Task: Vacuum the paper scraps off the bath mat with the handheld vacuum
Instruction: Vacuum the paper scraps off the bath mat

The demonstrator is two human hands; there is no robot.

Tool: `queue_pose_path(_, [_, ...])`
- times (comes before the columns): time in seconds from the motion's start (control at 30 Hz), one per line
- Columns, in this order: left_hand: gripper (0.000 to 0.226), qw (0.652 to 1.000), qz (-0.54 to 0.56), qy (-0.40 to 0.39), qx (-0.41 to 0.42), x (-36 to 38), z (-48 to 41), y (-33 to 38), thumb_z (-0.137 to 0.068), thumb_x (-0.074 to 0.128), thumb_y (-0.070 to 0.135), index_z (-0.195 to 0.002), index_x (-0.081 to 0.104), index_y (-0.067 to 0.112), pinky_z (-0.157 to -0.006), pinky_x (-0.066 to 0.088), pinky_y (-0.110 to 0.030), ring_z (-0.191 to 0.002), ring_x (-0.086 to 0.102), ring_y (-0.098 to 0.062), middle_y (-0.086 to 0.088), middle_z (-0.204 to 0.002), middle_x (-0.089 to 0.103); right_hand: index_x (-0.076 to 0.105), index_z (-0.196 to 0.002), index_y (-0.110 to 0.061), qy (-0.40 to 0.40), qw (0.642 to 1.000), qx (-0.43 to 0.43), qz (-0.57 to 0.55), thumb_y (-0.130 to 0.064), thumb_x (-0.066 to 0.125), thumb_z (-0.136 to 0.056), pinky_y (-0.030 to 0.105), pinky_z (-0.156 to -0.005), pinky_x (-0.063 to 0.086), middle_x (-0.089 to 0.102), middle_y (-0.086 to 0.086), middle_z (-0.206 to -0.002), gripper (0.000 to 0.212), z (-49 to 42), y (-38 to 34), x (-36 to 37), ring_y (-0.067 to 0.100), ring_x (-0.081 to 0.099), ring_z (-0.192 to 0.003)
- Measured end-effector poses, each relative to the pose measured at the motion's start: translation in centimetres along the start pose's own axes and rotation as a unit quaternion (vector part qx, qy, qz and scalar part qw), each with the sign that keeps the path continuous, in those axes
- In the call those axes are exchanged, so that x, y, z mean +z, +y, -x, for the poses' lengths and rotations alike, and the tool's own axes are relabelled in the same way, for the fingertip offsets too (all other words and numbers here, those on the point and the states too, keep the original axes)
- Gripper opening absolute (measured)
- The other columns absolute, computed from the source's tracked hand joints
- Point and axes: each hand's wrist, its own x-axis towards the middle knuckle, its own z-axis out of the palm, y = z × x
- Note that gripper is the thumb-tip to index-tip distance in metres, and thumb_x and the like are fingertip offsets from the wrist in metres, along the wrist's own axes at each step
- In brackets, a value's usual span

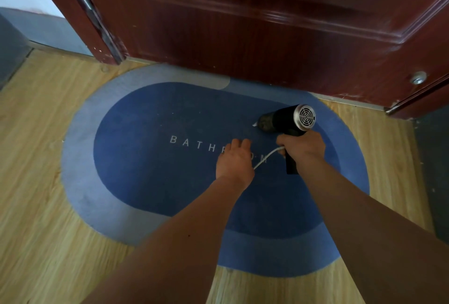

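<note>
An oval blue bath mat [136,158] with the word BATHROOM lies on the wooden floor. My right hand [303,146] grips the handle of a black handheld vacuum [284,119] with a silver grille at its rear. Its nozzle points left and down at the mat, touching a small white paper scrap [255,124]. A white cord [266,156] runs from under my right hand toward my left hand [234,160]. The left hand rests palm down on the mat over the lettering, fingers slightly spread; whether it holds the cord is unclear. A tiny white speck [172,113] lies further left.
A dark red wooden door [267,36] stands shut right behind the mat, with a round metal doorstop [418,78] at its lower right. The door frame [80,12] rises at the left. Dark grey surfaces border the wood floor [36,182] at far left and far right.
</note>
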Motion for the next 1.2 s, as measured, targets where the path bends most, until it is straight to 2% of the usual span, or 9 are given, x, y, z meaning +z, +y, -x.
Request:
queue_pose_path(0.1, [0.061,1.0,0.006,0.0,-0.005,-0.1,0.0,-0.1,-0.086,0.055,0.007,-0.142,0.031,0.016,-0.099,0.041,-0.034,-0.124,0.041,-0.025,-0.008,-0.135,0.041,0.069,-0.081,0.001,-0.017,1.0,0.017,-0.012,-0.014,0.072,-0.07,0.041,-0.078,0.06,0.066,0.008,-0.059,0.018,0.0,-0.6,0.0,0.023,0.067,-0.066])
queue_pose_path(0.2, [0.062,1.0,0.008,-0.004,-0.008,-0.2,0.0,-0.3,-0.087,0.056,0.007,-0.143,0.031,0.017,-0.099,0.041,-0.035,-0.124,0.041,-0.025,-0.007,-0.135,0.04,0.064,-0.062,-0.003,-0.033,0.999,0.017,-0.006,-0.012,0.072,-0.068,0.045,-0.078,0.06,0.066,0.01,-0.058,0.013,0.1,-1.0,0.1,0.024,0.063,-0.063])
queue_pose_path(0.33, [0.061,1.0,0.013,-0.006,-0.015,-0.3,0.0,-0.5,-0.088,0.056,0.007,-0.143,0.031,0.018,-0.1,0.04,-0.035,-0.125,0.04,-0.025,-0.007,-0.136,0.039,0.06,-0.054,-0.005,-0.032,0.999,0.013,-0.003,-0.01,0.072,-0.068,0.048,-0.079,0.06,0.064,0.011,-0.055,0.019,0.2,-1.2,0.3,0.025,0.062,-0.062])
queue_pose_path(0.5, [0.053,0.999,0.017,0.01,-0.042,-0.5,-0.1,-0.6,-0.086,0.053,0.005,-0.137,0.038,0.014,-0.097,0.044,-0.036,-0.121,0.044,-0.025,-0.008,-0.131,0.044,0.067,-0.062,-0.002,-0.074,0.997,0.009,0.012,-0.01,0.073,-0.064,0.051,-0.077,0.06,0.069,0.016,-0.063,0.011,0.2,-1.3,0.3,0.028,0.065,-0.063])
queue_pose_path(0.67, [0.047,0.995,0.031,0.025,-0.087,-0.9,-0.2,-0.6,-0.085,0.052,0.004,-0.13,0.041,0.012,-0.095,0.044,-0.036,-0.119,0.045,-0.026,-0.01,-0.128,0.046,0.066,-0.072,-0.001,-0.087,0.995,-0.008,0.042,-0.01,0.073,-0.069,0.045,-0.077,0.06,0.071,0.017,-0.066,0.011,0.7,-1.4,0.4,0.026,0.066,-0.064])
queue_pose_path(0.77, [0.038,0.989,0.059,-0.002,-0.133,-0.8,-0.3,-0.8,-0.09,0.049,0.008,-0.127,0.042,0.006,-0.098,0.04,-0.035,-0.125,0.041,-0.027,-0.013,-0.132,0.044,0.065,-0.071,-0.002,-0.089,0.994,-0.027,0.058,-0.008,0.072,-0.07,0.044,-0.075,0.061,0.069,0.015,-0.063,0.009,1.0,-1.4,0.4,0.026,0.067,-0.063])
queue_pose_path(0.9, [0.036,0.983,0.079,-0.045,-0.161,-0.9,-0.3,-1.1,-0.092,0.048,0.009,-0.127,0.043,-0.001,-0.104,0.036,-0.035,-0.128,0.041,-0.03,-0.017,-0.137,0.042,0.064,-0.065,-0.003,-0.101,0.992,-0.031,0.075,-0.005,0.071,-0.068,0.048,-0.076,0.06,0.069,0.015,-0.064,0.007,1.5,-1.2,0.5,0.029,0.07,-0.068])
queue_pose_path(1.03, [0.038,0.976,0.11,-0.056,-0.182,-1.4,-0.6,-1.2,-0.093,0.046,0.009,-0.13,0.042,-0.001,-0.101,0.039,-0.034,-0.126,0.045,-0.03,-0.018,-0.139,0.042,0.064,-0.058,-0.001,-0.127,0.989,-0.008,0.07,-0.001,0.069,-0.063,0.052,-0.078,0.059,0.068,0.019,-0.063,0.007,1.8,-0.9,0.4,0.03,0.066,-0.064])
queue_pose_path(1.2, [0.043,0.974,0.12,-0.067,-0.179,-1.7,-0.5,-1.7,-0.093,0.046,0.007,-0.135,0.039,0.002,-0.1,0.04,-0.035,-0.126,0.045,-0.03,-0.016,-0.141,0.039,0.064,-0.06,-0.002,-0.099,0.992,-0.014,0.075,-0.003,0.07,-0.065,0.043,-0.072,0.06,0.066,0.012,-0.055,0.008,2.1,-0.4,-0.1,0.026,0.065,-0.059])
